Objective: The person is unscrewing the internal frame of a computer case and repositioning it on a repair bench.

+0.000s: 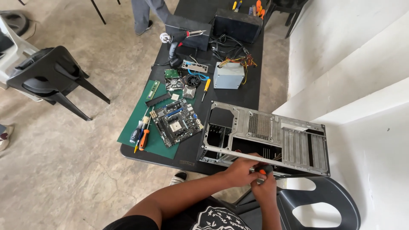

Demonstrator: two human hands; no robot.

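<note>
A single head-worn camera looks steeply down from above, standing height over the scene. It faces forward along the black table [251, 91], which runs from frame centre to the top edge. The person's forearms enter at the bottom, nearest the lens; concrete floor fills the left.

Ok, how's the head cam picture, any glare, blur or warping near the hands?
Head view: even daylight, soft shadows; the white wall is bright, nearly washed out; wide-lens bending at the edges; hands and computer case sharp, no motion blur.
</note>
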